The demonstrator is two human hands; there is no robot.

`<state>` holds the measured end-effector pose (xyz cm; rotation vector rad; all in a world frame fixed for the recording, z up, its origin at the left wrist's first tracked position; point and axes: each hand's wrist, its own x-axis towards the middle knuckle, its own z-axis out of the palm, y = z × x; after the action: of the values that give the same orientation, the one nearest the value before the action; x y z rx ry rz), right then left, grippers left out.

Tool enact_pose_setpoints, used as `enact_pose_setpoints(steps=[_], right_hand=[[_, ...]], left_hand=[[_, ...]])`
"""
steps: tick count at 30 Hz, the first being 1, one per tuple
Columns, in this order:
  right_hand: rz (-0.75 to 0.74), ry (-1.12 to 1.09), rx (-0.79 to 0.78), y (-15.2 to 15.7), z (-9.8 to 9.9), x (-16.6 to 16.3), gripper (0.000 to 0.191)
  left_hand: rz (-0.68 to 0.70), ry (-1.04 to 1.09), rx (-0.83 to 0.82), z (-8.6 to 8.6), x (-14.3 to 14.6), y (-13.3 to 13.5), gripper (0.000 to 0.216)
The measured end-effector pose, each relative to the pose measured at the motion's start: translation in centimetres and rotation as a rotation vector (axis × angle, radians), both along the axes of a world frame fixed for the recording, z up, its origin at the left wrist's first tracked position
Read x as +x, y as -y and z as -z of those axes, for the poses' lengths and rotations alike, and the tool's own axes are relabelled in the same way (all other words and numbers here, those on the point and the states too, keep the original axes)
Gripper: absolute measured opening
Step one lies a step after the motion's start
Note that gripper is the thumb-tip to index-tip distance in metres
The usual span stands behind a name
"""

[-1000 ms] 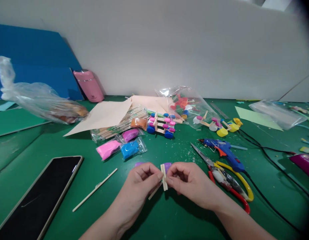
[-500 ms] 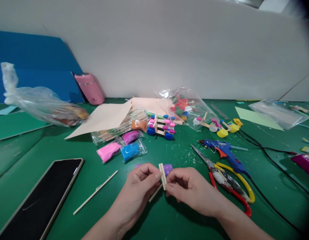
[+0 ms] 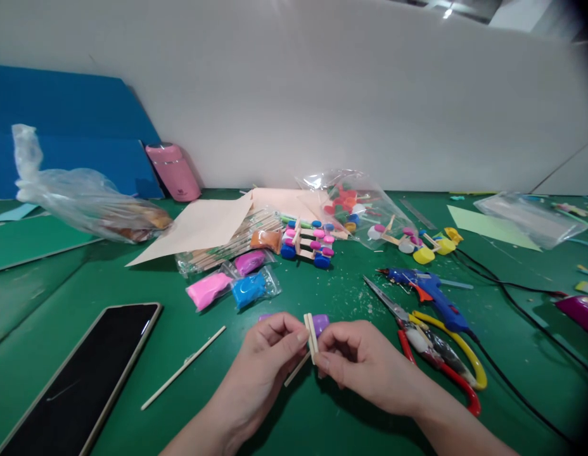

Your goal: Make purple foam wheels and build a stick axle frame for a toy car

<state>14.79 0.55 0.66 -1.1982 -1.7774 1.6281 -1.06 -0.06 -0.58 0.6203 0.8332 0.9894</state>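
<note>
My left hand (image 3: 268,354) and my right hand (image 3: 355,361) meet low in the middle of the green table. Both pinch a small piece made of two short flat wooden sticks (image 3: 312,335) held side by side, upright. A thin stick (image 3: 296,369) slants down from it below my left fingers. Just behind the hands lie two purple caps (image 3: 320,323); the left one is mostly hidden by my left hand.
A loose wooden skewer (image 3: 182,368) and a dark phone (image 3: 80,383) lie to the left. Clay packets (image 3: 227,285), a stick bundle (image 3: 227,237), a small stick-and-cap car (image 3: 308,240) and bags sit behind. Scissors (image 3: 427,339), a blue glue gun (image 3: 429,288) and cables lie right.
Both hands stay pinched on the stick piece with hardly any movement. The view has tilted up slightly, so everything sits a little lower in the picture.
</note>
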Motion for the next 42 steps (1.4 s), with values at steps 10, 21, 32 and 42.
enact_pose_setpoints(steps=[10,21,32,42], right_hand=[[0.004,-0.012,-0.015,0.01,-0.09,-0.13,0.010],[-0.006,-0.015,-0.036,-0.15,-0.05,-0.09,0.010],[0.003,0.005,-0.007,-0.04,0.00,-0.13,0.013],[-0.048,0.189,0.299,0.27,0.00,-0.35,0.014]], left_hand=[[-0.007,0.021,0.009,-0.20,0.15,-0.05,0.014],[-0.009,0.020,0.014,-0.62,0.21,0.03,0.014],[-0.008,-0.106,0.030,-0.03,0.09,0.02,0.015],[-0.012,-0.340,0.094,-0.13,0.20,0.13,0.013]])
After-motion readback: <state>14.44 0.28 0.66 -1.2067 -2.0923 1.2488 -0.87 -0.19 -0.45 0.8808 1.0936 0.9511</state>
